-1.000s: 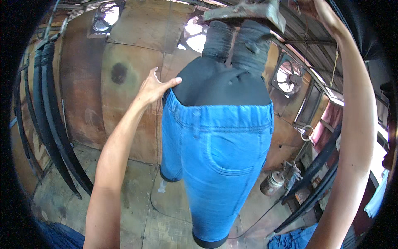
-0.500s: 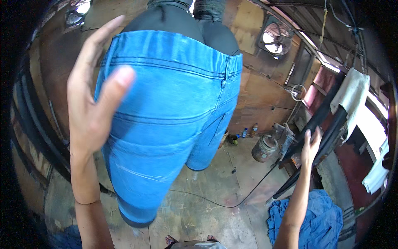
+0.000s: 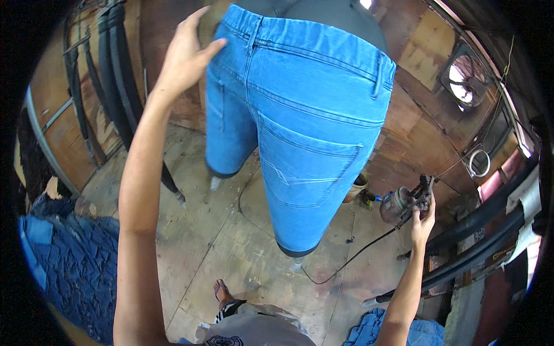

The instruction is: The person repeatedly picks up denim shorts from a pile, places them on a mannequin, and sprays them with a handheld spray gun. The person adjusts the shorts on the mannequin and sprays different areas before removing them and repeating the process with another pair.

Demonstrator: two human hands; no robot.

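The left hand [image 3: 187, 60] has its fingers wide apart, its thumb at the side of the blue jeans [image 3: 311, 104], just below the waist. The right hand [image 3: 424, 224] has its fingers curled around a spray gun [image 3: 405, 203] with a black hose [image 3: 359, 254]. The jeans are in the middle, on a black leg form [image 3: 340, 22] above the floor [image 3: 196, 248]. More blue clothes [image 3: 75, 277] lie far left.

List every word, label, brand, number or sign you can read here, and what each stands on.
No words, brands or numbers can be read.
Grey shirt: a dark badge, cut off and too small to read.
Blue jeans: seams and pocket stitching, no visible lettering.
Spray gun at the right hand: too small for any marking to be read.
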